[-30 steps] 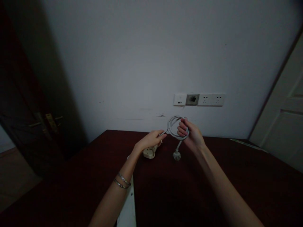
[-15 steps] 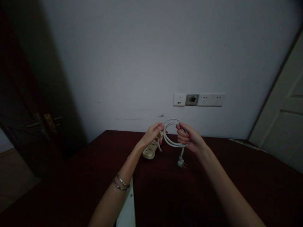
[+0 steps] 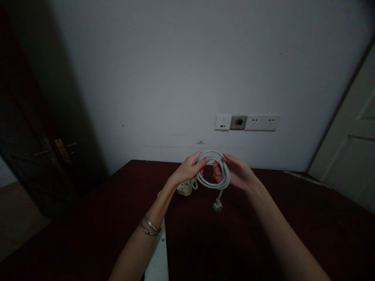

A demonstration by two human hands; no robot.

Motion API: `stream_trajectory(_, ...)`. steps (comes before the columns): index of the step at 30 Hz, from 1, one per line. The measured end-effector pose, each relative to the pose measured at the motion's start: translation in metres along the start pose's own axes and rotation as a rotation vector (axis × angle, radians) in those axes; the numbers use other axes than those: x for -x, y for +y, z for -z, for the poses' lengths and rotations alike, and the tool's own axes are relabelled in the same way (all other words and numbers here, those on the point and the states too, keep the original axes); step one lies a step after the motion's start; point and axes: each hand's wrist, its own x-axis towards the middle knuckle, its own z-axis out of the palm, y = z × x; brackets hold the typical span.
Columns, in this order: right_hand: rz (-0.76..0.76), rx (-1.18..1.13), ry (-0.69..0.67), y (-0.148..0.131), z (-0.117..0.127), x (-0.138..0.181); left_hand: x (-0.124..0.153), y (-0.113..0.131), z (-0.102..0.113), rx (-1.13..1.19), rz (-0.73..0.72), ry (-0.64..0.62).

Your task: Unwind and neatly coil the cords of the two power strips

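Observation:
A pale power cable (image 3: 225,177), wound into a coil of several loops, hangs upright in front of me above the table. My left hand (image 3: 191,166) pinches the coil's left side, thumb across the loops. On the opposite side, my right hand (image 3: 236,171) is curled around the loops, its fingertips showing inside the ring. The cable's plug (image 3: 217,205) dangles below the coil, prongs downward. Behind my left wrist lies a cream power strip (image 3: 184,189), partly covered by my hand, with a bend of cord beside it.
The dark red table (image 3: 252,234) stands against a pale wall (image 3: 164,78). Wall sockets (image 3: 262,123) are fixed above its back edge. A white flat strip (image 3: 158,253) lies under my left forearm. A dark door (image 3: 26,136) is at left, a light door (image 3: 357,156) at right.
The loops have gathered into a tighter coil, lower and slightly left. My left thumb now lies over them, my right hand has shifted inward, and the plug has swung left.

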Motion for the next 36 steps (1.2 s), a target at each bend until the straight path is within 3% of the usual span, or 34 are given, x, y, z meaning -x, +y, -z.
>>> stream_trajectory(5, -0.131, 0.161, 0.030, 0.003, -0.004, 0.000, 0.004, 0.014, 0.000, -0.086, 0.001, -0.200)
stream_trajectory(8, -0.091, 0.149, -0.025, 0.003, -0.009, 0.000, 0.004, 0.017, 0.001, -0.070, -0.009, -0.178)
stream_trajectory(12, 0.023, -0.034, -0.018, -0.004, -0.013, 0.001, 0.001, 0.005, 0.002, 0.144, 0.052, -0.118)
stream_trajectory(16, 0.147, -0.296, -0.020, -0.014, -0.006, 0.005, -0.002, -0.014, -0.004, 0.383, 0.091, -0.238)
stream_trajectory(19, 0.257, -0.514, 0.000, -0.017, 0.004, 0.008, -0.005, -0.027, -0.013, 0.400, 0.074, -0.279)
stream_trajectory(24, 0.461, -0.794, 0.045, -0.018, 0.016, 0.009, -0.010, -0.042, -0.025, 0.164, 0.025, -0.164)
stream_trajectory(27, 0.550, -0.866, 0.085, -0.020, 0.023, 0.010, -0.009, -0.049, -0.029, -0.100, -0.012, -0.174)
stream_trajectory(31, 0.614, -0.851, 0.140, -0.021, 0.036, 0.011, -0.005, -0.050, -0.032, -0.408, -0.099, -0.186)
stream_trajectory(36, 0.632, -0.629, 0.246, -0.018, 0.049, 0.008, -0.001, -0.042, -0.033, -0.665, -0.035, -0.274)
